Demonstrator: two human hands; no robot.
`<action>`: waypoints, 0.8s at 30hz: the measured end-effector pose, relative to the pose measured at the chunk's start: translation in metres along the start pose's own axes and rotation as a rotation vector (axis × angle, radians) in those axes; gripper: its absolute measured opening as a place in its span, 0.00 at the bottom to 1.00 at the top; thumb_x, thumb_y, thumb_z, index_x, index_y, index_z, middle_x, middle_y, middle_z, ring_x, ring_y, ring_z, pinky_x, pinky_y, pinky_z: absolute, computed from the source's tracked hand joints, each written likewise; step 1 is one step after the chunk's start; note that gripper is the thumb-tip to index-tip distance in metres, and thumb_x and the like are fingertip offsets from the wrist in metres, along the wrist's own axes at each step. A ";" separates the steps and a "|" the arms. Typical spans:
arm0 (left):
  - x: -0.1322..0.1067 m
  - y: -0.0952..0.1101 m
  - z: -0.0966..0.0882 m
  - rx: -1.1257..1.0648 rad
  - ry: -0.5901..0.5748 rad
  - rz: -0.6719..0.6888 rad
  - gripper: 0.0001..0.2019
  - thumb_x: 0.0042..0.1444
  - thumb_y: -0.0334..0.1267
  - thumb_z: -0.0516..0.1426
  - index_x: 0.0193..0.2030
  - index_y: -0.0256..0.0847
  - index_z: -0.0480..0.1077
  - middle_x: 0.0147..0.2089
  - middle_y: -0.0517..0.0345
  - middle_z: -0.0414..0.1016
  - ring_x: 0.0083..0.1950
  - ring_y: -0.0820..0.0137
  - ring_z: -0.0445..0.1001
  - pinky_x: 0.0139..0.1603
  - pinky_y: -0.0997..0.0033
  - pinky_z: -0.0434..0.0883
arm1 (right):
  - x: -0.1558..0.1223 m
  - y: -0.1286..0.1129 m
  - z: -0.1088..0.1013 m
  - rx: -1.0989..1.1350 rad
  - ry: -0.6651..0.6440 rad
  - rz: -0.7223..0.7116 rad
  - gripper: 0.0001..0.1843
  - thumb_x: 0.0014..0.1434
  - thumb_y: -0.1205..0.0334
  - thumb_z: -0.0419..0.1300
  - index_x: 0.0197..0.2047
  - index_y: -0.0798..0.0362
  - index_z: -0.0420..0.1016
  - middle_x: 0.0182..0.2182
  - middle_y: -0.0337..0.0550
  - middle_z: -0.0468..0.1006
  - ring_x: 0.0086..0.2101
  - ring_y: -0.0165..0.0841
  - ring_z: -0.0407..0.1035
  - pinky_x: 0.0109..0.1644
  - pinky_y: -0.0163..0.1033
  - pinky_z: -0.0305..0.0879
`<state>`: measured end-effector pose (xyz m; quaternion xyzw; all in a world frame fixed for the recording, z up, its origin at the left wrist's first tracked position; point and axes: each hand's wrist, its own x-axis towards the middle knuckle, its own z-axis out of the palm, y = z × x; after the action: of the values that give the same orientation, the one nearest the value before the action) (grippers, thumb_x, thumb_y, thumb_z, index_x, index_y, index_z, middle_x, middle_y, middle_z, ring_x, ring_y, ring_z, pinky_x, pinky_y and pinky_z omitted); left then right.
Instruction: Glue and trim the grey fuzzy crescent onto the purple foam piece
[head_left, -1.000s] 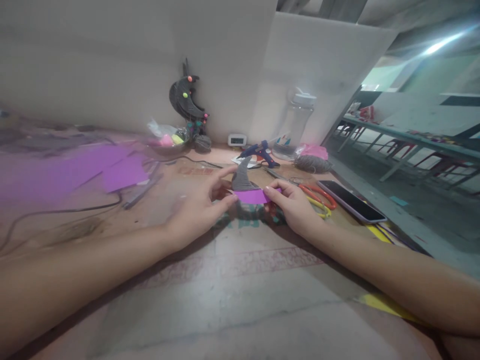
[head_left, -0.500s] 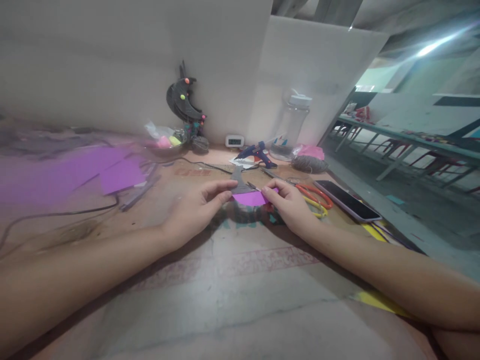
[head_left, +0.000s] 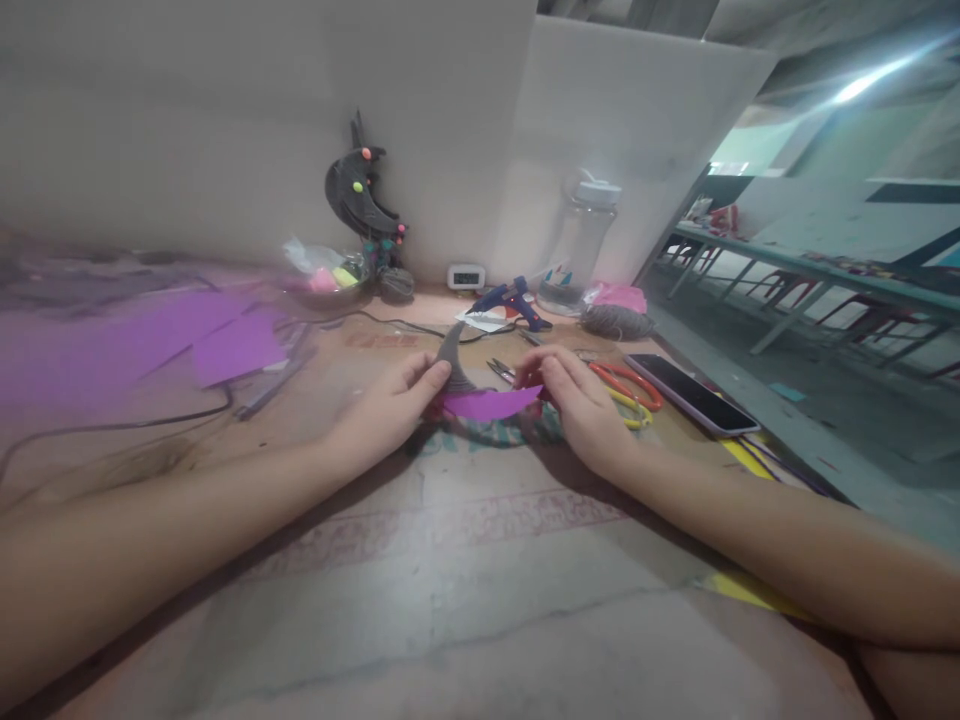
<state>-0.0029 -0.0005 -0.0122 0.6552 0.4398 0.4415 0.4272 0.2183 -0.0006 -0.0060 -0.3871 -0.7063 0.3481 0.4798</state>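
My left hand pinches the left end of a small craft piece: a grey pointed felt shape with a purple foam strip across its base. My right hand is closed on the strip's right end. The piece is held just above the worn tabletop, over a dark patterned ring that lies partly hidden under my hands.
Orange and yellow scissors and a phone lie right of my hands. Behind are small snips, a blue glue gun, a water jug, a clock, a grey moon ornament and purple foam sheets at left.
The grey point has tilted over to the left and the purple strip now bows downward. Both hands shifted slightly left, keeping their hold on the piece.
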 end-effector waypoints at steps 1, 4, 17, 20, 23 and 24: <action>-0.001 0.001 0.000 -0.001 -0.012 -0.012 0.14 0.64 0.49 0.51 0.33 0.43 0.65 0.24 0.64 0.71 0.27 0.71 0.70 0.28 0.73 0.65 | 0.001 0.001 0.000 0.073 0.016 0.031 0.13 0.66 0.52 0.50 0.42 0.50 0.72 0.36 0.40 0.75 0.26 0.27 0.67 0.30 0.34 0.64; -0.003 0.004 0.001 -0.007 -0.044 -0.033 0.12 0.65 0.48 0.50 0.36 0.43 0.64 0.22 0.65 0.71 0.25 0.72 0.70 0.27 0.74 0.64 | 0.002 0.004 0.003 0.185 -0.064 0.136 0.11 0.62 0.60 0.54 0.47 0.49 0.70 0.46 0.42 0.76 0.21 0.22 0.63 0.25 0.33 0.63; -0.002 0.001 0.001 0.002 -0.039 0.014 0.12 0.64 0.48 0.51 0.36 0.42 0.66 0.23 0.64 0.70 0.25 0.72 0.69 0.26 0.74 0.64 | 0.001 0.003 0.006 -0.073 -0.229 0.116 0.23 0.48 0.74 0.55 0.47 0.51 0.75 0.31 0.36 0.75 0.27 0.26 0.69 0.30 0.32 0.64; -0.003 0.003 0.001 0.007 -0.020 0.019 0.12 0.64 0.47 0.51 0.34 0.42 0.65 0.24 0.64 0.69 0.25 0.73 0.69 0.25 0.75 0.64 | 0.004 0.004 0.005 -0.167 -0.171 0.066 0.12 0.49 0.72 0.55 0.36 0.52 0.77 0.31 0.38 0.78 0.31 0.29 0.69 0.34 0.33 0.63; -0.003 0.002 0.002 0.005 -0.045 0.018 0.11 0.62 0.47 0.53 0.35 0.42 0.66 0.27 0.64 0.71 0.26 0.73 0.71 0.26 0.75 0.66 | 0.005 0.006 0.004 -0.129 -0.150 0.090 0.08 0.50 0.69 0.57 0.34 0.53 0.76 0.27 0.36 0.75 0.26 0.27 0.66 0.31 0.33 0.61; -0.003 0.002 0.002 0.000 -0.059 0.024 0.10 0.61 0.47 0.55 0.37 0.42 0.67 0.30 0.63 0.72 0.27 0.72 0.72 0.27 0.74 0.67 | 0.005 0.006 0.004 -0.112 -0.145 0.102 0.07 0.50 0.68 0.57 0.33 0.53 0.75 0.25 0.35 0.74 0.25 0.27 0.65 0.30 0.33 0.60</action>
<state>-0.0012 -0.0042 -0.0118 0.6732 0.4192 0.4267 0.4347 0.2143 0.0065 -0.0107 -0.4226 -0.7369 0.3590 0.3867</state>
